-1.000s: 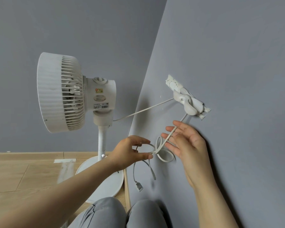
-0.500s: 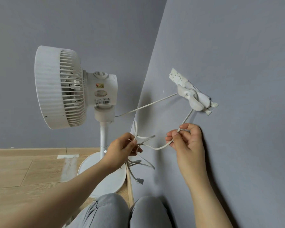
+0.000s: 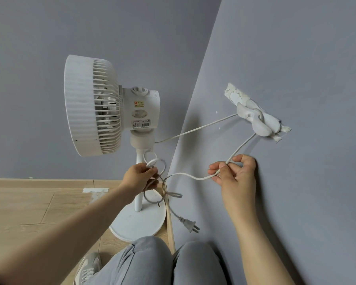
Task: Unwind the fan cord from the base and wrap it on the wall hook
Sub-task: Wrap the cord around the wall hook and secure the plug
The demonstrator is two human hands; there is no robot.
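Note:
A white pedestal fan (image 3: 103, 108) stands on its round base (image 3: 140, 221) in the corner. Its white cord (image 3: 195, 130) runs from the fan neck to the white wall hook (image 3: 255, 120) on the right wall, loops round it and drops down. My right hand (image 3: 234, 173) pinches the cord just below the hook. My left hand (image 3: 140, 177) holds several loose coils of the cord in front of the fan pole. The plug (image 3: 190, 224) dangles below the coils, near the skirting.
Grey walls meet in the corner behind the fan. The floor (image 3: 29, 206) is light wood with a wooden skirting strip (image 3: 170, 219) along the right wall. My knees in grey trousers (image 3: 162, 264) and a shoe (image 3: 88, 266) are at the bottom.
My hands have drawn apart, and the cord between them now hangs as a longer slack span. The coils in my left hand have loosened and the plug has dropped lower.

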